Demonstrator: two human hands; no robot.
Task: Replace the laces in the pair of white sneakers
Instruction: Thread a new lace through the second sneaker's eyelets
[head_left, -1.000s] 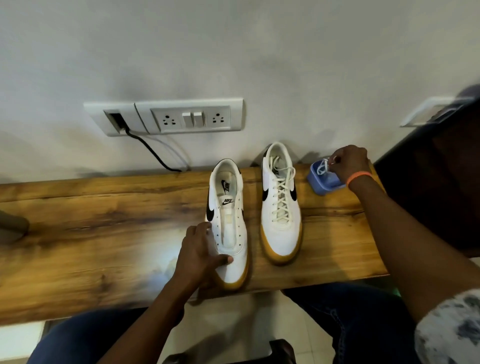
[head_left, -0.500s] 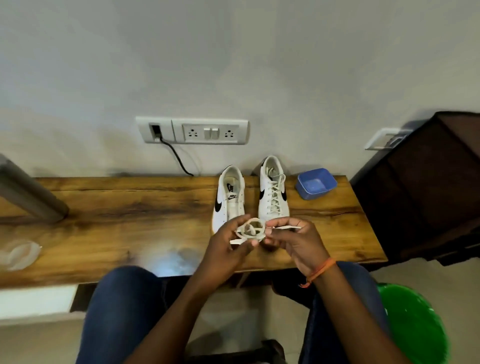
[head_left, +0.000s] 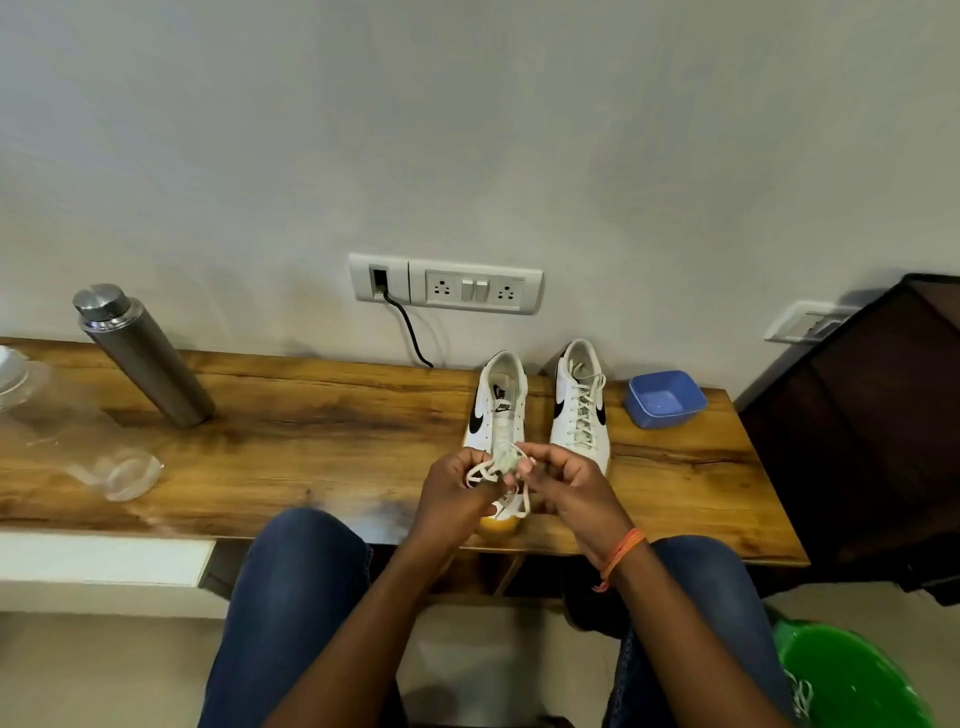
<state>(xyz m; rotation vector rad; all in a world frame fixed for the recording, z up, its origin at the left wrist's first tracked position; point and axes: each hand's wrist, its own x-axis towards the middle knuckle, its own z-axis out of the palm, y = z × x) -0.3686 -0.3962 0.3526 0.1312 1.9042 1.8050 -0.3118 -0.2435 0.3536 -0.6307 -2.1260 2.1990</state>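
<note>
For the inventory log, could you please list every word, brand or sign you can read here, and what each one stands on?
"NIKE": on the tongue label of the unlaced sneaker.
Swoosh logos, no words: on the sides of the unlaced sneaker and the laced sneaker.
A dark print on the unlaced sneaker's insole: too blurred to read.
The socket panel shows no legible markings.

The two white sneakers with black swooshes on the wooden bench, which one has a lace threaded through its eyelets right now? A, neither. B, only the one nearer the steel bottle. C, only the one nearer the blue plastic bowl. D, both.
C: the white sneaker beside the blue plastic bowl shows a criss-crossed lace, while the other white sneaker has bare eyelets and an exposed tongue.
</note>
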